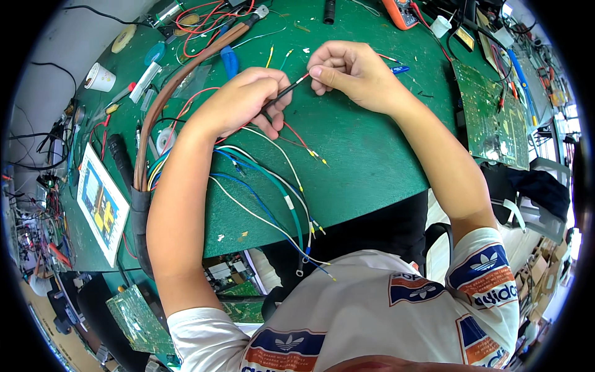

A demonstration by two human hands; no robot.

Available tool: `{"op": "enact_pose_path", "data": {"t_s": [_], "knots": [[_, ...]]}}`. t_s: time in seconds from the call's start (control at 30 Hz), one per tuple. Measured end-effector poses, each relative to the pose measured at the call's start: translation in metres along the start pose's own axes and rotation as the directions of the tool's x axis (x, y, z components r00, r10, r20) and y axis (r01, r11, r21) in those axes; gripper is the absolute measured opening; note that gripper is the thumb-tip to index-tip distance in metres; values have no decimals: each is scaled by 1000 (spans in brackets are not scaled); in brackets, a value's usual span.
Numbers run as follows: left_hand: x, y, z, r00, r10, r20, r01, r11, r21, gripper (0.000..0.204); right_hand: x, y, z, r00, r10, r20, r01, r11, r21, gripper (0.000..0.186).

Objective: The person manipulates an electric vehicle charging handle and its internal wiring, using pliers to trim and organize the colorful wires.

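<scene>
A thin black wire (286, 92) with a white band and a red stretch near its far end runs between my hands. My left hand (245, 102) is curled around its lower part. With thumb and forefinger, my right hand (347, 71) pinches the red end; the very tip is hidden by the fingers. Below my left hand, a red wire (299, 137) ends in crimped ferrules. A bundle of white, blue and green wires (279, 180) fans over the table toward me, several with ferrules. The thick green wire ends in a ring terminal (300, 272).
Thick brown cables (162, 102) arch along the left of the green table (365, 180) from a black sleeve (140, 217). Blue-handled pliers (229, 62) lie beyond my left hand. An orange multimeter (401, 13), a paper cup (100, 77), a printed sheet (102, 204) and circuit boards (493, 115) stand around.
</scene>
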State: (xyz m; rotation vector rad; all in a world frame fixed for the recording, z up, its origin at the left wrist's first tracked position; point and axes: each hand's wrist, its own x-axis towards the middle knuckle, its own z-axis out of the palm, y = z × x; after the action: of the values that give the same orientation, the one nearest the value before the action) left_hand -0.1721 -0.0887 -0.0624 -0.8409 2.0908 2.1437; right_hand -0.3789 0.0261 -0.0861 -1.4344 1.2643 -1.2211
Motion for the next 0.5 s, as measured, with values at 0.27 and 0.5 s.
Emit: {"op": "enact_pose_path", "data": {"t_s": [0.27, 0.5], "knots": [[-2, 6, 11, 984, 175, -36, -172, 981, 88, 33, -1, 3, 0, 999, -38, 22, 38, 999, -15, 14], [1, 0, 0, 998, 68, -13, -68, 997, 21, 20, -2, 2, 2, 996, -68, -59, 57, 984, -169, 16]]}}
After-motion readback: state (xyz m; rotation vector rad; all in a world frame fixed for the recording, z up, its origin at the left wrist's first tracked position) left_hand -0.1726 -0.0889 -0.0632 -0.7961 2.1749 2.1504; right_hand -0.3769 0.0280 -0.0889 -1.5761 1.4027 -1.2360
